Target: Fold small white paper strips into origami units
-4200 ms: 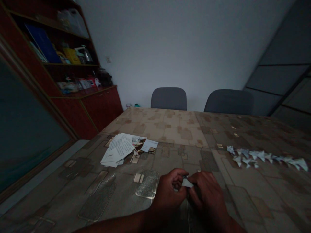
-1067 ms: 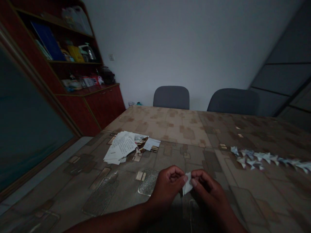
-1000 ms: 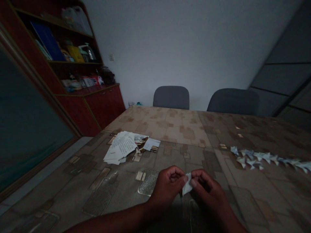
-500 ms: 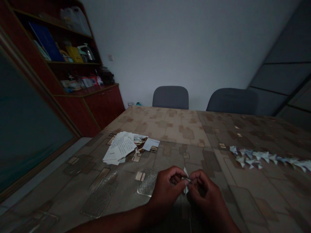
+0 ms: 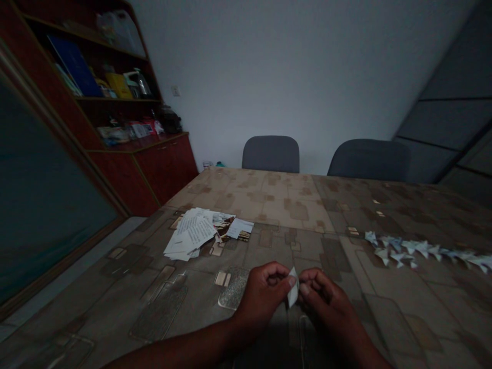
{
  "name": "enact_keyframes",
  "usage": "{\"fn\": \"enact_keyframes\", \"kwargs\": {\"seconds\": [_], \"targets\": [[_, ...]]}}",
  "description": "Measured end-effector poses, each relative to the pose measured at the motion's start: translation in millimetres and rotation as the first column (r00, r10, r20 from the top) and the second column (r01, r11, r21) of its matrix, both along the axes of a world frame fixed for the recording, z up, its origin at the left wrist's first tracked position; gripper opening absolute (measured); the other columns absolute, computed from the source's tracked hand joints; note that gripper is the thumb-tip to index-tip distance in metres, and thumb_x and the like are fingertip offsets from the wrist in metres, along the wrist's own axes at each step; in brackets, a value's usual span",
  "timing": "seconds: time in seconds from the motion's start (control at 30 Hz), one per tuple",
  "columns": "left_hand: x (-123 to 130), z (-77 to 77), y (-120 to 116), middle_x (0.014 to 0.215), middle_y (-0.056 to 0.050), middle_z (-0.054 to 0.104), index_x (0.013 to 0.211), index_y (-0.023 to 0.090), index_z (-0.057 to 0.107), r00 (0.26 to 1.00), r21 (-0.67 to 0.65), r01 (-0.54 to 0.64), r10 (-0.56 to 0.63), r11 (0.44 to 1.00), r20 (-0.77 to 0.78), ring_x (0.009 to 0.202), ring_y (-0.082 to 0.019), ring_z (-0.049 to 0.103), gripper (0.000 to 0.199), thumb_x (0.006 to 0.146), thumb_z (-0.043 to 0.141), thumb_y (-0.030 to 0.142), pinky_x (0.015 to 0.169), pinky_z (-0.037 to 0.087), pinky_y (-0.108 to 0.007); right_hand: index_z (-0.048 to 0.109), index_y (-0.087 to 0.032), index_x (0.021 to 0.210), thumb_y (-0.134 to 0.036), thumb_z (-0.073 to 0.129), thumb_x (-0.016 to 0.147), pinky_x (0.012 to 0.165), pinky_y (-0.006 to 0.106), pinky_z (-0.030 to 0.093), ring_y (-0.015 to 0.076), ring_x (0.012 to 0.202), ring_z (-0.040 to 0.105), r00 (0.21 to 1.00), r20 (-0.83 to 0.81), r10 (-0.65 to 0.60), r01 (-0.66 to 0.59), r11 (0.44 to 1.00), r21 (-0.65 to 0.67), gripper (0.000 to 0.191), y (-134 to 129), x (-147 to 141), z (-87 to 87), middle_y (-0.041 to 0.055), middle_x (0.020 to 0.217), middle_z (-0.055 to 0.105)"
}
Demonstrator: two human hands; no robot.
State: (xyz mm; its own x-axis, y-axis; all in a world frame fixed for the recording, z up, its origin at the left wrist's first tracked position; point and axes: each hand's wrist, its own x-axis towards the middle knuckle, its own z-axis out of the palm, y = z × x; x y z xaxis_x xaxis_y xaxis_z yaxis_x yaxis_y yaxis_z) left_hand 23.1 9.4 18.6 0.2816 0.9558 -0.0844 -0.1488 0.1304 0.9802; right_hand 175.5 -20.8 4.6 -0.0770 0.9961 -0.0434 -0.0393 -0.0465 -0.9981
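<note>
Above the near part of the table, my left hand (image 5: 265, 288) pinches a small folded piece of white paper (image 5: 293, 293) between thumb and fingers. The paper is narrow, with pointed ends at top and bottom. Close against its right edge is my right hand (image 5: 322, 293), fingers curled and thumb near the fingertips; it seems to grip that side of the paper too. Left of my hands lies a loose pile of printed paper pieces (image 5: 190, 233). Off to the right, several small folded paper shapes with points (image 5: 422, 248) lie in an uneven row.
A patterned brown cloth covers the table (image 5: 269, 197). Two grey chairs, a nearer-centre chair (image 5: 270, 154) and a right chair (image 5: 369, 158), stand at the far edge before a pale wall. A red-brown cabinet (image 5: 163, 164) with filled shelves stands at the left.
The folded paper has turned in my fingers, from nearly edge-on to showing its white face. My right hand has shifted slightly to the right, and my left thumb now lies on the paper.
</note>
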Motion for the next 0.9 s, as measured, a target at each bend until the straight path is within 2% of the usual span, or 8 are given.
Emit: {"fn": "enact_keyframes", "kwargs": {"seconds": [0.27,0.47,0.6,0.77,0.9], "targets": [[0.0,2.9,0.3,0.065,-0.001,0.061,0.072,0.013,0.064,1.000,-0.013,-0.007,0.007,1.000,0.000,0.059,-0.012,0.052,0.033,0.065,0.078,0.041,0.057,0.039,-0.021,0.058,-0.021,0.077,-0.046,0.068,0.078,0.055,0.024,0.038,0.0144,0.060,0.051,0.997,0.071,-0.002,-0.001,0.999,0.039,0.027,-0.5,-1.8,8.9,-0.0019,0.066,0.055],[-1.0,1.4,-0.4,0.064,-0.001,0.060,0.069,0.013,0.065,1.000,0.019,0.016,-0.016,1.000,-0.015,0.061,-0.013,0.053,0.032,0.072,0.072,0.044,0.058,0.040,-0.022,0.056,-0.021,0.073,-0.041,0.068,0.077,0.053,0.024,0.036,0.0130,0.056,0.047,0.991,0.125,0.039,-0.045,0.998,0.047,0.025,3.5,1.6,8.5,-0.0033,0.062,0.052],[-1.4,0.2,-1.8,0.068,-0.003,0.063,0.075,0.012,0.067,0.999,0.036,0.033,-0.032,0.999,-0.012,0.064,-0.014,0.055,0.027,0.075,0.069,0.039,0.060,0.041,-0.023,0.054,-0.020,0.071,-0.043,0.069,0.075,0.051,0.023,0.034,0.0123,0.055,0.045,0.994,0.101,0.032,-0.035,0.999,0.024,0.028,4.3,1.6,6.3,-0.0040,0.061,0.050],[-2.1,-2.1,-4.8,0.071,-0.003,0.065,0.087,0.011,0.070,0.996,0.030,0.068,-0.066,0.997,-0.059,0.065,-0.014,0.056,0.024,0.068,0.074,0.024,0.062,0.043,-0.024,0.053,-0.020,0.069,-0.047,0.071,0.073,0.055,0.024,0.037,0.0132,0.057,0.047,0.999,0.050,0.002,-0.002,1.000,0.009,0.032,3.2,1.0,10.3,-0.0038,0.062,0.051],[-3.0,-2.8,-6.1,0.075,-0.003,0.067,0.092,0.014,0.073,0.993,0.072,0.052,-0.044,0.996,-0.114,0.069,-0.015,0.056,0.024,0.068,0.070,0.017,0.065,0.043,-0.024,0.055,-0.020,0.073,-0.049,0.066,0.077,0.057,0.025,0.040,0.0148,0.061,0.050,0.997,0.078,0.017,-0.019,0.999,0.029,0.031,1.9,3.9,14.6,-0.0022,0.065,0.053]]}}
